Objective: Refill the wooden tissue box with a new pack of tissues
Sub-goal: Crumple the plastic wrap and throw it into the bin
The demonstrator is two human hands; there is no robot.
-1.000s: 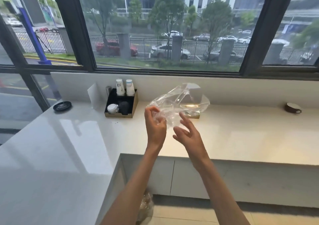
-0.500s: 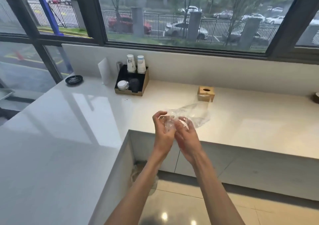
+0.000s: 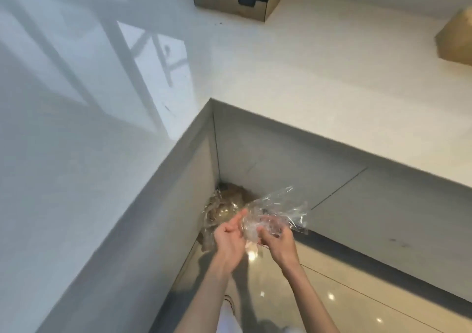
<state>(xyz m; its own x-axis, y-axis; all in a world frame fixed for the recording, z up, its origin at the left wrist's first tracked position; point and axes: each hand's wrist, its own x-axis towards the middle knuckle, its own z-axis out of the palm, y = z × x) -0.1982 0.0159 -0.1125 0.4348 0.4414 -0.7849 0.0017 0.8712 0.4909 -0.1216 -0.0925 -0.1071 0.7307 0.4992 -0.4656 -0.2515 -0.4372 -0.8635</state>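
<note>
View from a person's head, looking down past 2 bare forearms to a glossy tiled floor [image 3: 344, 294]. Nearest, at lower centre, the left hand [image 3: 229, 235] has its fingers mostly straight, lying against the side of 1 crumpled clear plastic wrapper [image 3: 274, 214]. The right hand [image 3: 277, 240] has its fingers curled round the wrapper's lower part, bunching it. The wrapper is held in the air, touching both hands, with loose crinkled edges fanning up and to the right. It looks very light, thin and soft, probably slippery and springy, so it would tend to uncurl. Squeezing it into a ball inside a closed fist seems the surest hold. Just beyond the hands, in the inner corner under the counter, sits 1 bin bag [image 3: 219, 205] of clear plastic with brownish contents; no bin wall can be made out. Above it spreads 1 white L-shaped counter [image 3: 319, 97], its left arm shiny with window reflections. At the far top stands 1 open cardboard tray [image 3: 237, 8], its contents cut off by the picture edge. At the far right edge, on the counter and well apart from both hands, only a corner of 1 wooden tissue box [image 3: 457, 41] shows. It looks stiff and hard-sided, probably best gripped by 2 opposite walls. Its opening is out of view, so whether tissues are inside cannot be told. No new tissue pack is visible.
</note>
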